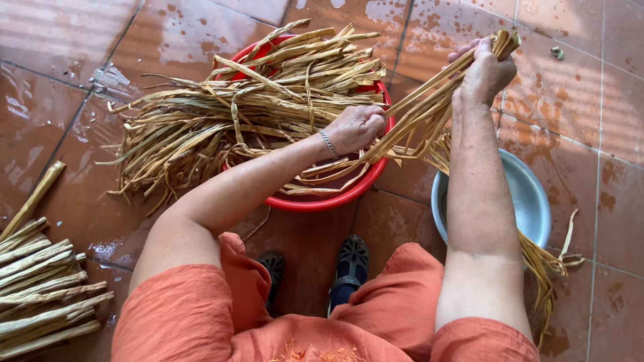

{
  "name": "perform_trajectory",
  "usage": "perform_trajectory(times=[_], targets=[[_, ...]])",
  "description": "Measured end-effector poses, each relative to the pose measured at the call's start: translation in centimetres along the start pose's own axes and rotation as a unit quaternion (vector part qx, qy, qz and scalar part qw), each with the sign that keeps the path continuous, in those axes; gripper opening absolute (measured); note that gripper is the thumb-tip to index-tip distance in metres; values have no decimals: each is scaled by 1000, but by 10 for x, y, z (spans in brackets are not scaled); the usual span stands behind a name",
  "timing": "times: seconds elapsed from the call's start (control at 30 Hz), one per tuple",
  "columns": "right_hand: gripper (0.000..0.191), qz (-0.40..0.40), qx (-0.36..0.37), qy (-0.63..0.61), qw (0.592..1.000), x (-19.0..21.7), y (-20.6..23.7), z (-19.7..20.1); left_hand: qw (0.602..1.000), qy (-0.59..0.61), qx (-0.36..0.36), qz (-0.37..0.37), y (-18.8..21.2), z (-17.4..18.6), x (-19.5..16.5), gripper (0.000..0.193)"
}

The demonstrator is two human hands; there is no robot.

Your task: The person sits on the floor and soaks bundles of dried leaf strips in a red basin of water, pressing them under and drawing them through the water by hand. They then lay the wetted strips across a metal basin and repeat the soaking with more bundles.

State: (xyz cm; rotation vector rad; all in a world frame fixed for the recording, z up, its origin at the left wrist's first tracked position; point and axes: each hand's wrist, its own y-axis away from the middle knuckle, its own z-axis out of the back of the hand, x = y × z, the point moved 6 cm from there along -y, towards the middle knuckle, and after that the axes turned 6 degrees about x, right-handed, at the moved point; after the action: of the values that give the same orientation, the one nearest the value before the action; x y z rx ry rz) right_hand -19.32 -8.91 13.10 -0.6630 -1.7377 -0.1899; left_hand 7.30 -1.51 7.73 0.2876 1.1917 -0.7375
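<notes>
Seen from above, a floor (563, 94) of wet, reddish-brown glazed tiles, blotched with water and stains. At the centre sits a red plastic basin (322, 200), heaped with a pile of dried tan leaf strips (248, 114) that spills over its left rim onto the floor. Just right of the basin stands a grey metal bowl (530, 201). Well to the left of the basin lies a stack of thicker pale stalks (40, 295).

A person in orange clothing and dark sandals (350, 265) has both bare arms stretched forward. The left hand (357, 127), a metal bracelet (327, 143) at the wrist, hovers over the basin's right rim, its fingers closed around a bundle of strips (429, 107). The right hand (484, 70) is raised beyond the basin's right side, fingers clenched on the bundle's upper end. The bundle slants between the two hands, its loose ends trailing over the bowl.
</notes>
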Motion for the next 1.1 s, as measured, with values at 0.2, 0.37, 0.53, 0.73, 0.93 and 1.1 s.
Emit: perform_trajectory(times=[0.2,0.37,0.53,0.73,0.93,1.1], targets=[[15,-32,-108,-4,994,4,-18,41,997,-63,16,-48,21,4,-9,26],[13,-62,-167,-30,983,13,-26,74,994,-89,39,-45,47,6,3,23],[18,-66,-206,-27,976,12,-28,109,992,-92,72,-43,65,8,25,21],[15,-47,-295,-33,954,21,-38,172,979,-180,93,-31,108,19,78,21],[24,29,-183,-18,983,41,-35,183,938,-279,145,144,134,42,139,28],[19,88,-13,-7,996,73,-10,90,932,-295,113,181,85,52,102,132]])
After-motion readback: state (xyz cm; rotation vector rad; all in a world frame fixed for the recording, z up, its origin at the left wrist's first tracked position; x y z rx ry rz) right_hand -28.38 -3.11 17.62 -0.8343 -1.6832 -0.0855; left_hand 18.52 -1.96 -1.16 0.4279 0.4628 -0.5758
